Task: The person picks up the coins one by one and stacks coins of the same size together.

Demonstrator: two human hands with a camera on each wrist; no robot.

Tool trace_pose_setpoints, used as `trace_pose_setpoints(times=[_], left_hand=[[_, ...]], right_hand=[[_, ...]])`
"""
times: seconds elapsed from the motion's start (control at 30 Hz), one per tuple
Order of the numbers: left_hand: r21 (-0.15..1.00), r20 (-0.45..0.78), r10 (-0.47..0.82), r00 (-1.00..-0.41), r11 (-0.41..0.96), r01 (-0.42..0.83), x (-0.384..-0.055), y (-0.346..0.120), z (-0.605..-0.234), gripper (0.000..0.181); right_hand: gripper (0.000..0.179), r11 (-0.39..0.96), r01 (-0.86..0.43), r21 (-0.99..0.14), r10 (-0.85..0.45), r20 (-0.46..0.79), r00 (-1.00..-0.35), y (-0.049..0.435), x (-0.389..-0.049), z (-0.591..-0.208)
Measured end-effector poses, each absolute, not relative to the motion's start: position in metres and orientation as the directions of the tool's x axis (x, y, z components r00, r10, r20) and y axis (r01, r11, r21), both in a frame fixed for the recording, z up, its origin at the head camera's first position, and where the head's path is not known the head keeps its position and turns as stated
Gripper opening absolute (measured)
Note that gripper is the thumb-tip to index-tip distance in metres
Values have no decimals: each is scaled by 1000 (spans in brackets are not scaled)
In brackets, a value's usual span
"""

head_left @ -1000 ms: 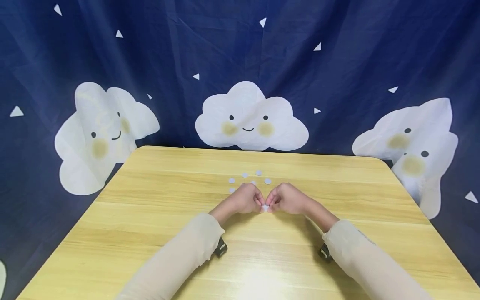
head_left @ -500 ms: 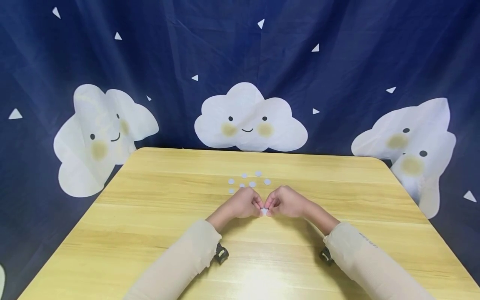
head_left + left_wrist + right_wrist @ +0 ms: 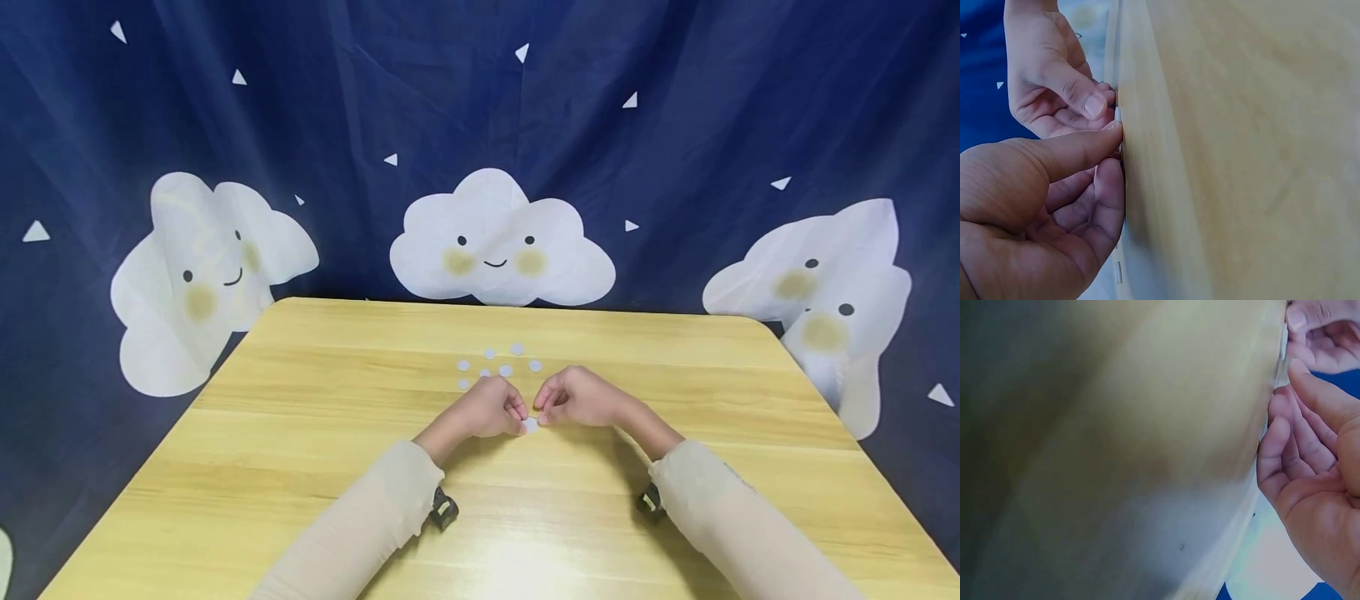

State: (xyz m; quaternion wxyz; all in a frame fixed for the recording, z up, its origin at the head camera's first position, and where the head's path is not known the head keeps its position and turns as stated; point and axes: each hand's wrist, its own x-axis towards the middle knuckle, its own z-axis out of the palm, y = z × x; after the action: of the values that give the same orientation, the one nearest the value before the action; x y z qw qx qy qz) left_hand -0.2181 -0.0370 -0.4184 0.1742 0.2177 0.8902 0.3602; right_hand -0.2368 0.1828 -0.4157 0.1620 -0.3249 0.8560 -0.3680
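Observation:
A small white disc [image 3: 531, 425] sits low over the tabletop between both hands. My left hand [image 3: 491, 407] pinches its left edge; in the left wrist view the thumb presses on the disc [image 3: 1118, 114], seen edge-on. Facing it, my right hand [image 3: 579, 397] has its thumb tip right at the disc's right edge. In the right wrist view, the thumb and forefinger of the right hand [image 3: 1310, 444] stand apart, the other fingers loosely curled. Beyond the hands lie several matching discs [image 3: 517, 348], one of them partly hidden by the left hand.
The wooden table [image 3: 337, 467] has rounded far corners. A dark blue curtain [image 3: 337, 108] with white clouds and triangles hangs behind its far edge. Both forearms wear pale sleeves [image 3: 360, 517] with a small black device [image 3: 443, 508] under each cuff.
My right thumb and forefinger have parted, and the right hand has drawn slightly to the right, showing more of the disc. The left hand keeps its pinch.

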Motion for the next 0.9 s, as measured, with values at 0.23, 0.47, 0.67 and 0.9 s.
trace_pose_setpoints(times=[0.23, 0.47, 0.67, 0.9], left_hand=[[720, -157, 514, -843, 644, 258, -219, -38, -420, 11], [722, -164, 517, -840, 644, 255, -221, -40, -421, 12], [727, -156, 523, -838, 635, 261, -222, -40, -422, 11], [729, -157, 525, -837, 633, 261, -222, -39, -422, 12]], right_hand=[[16, 530, -419, -737, -631, -13, -775, 186, -250, -415], [17, 571, -376, -730, -568, -21, -823, 185, -270, -417], [18, 622, -328, -711, -488, -24, -873, 182, -284, -421], [24, 674, -263, -690, -409, -53, -911, 182, -297, -422]])
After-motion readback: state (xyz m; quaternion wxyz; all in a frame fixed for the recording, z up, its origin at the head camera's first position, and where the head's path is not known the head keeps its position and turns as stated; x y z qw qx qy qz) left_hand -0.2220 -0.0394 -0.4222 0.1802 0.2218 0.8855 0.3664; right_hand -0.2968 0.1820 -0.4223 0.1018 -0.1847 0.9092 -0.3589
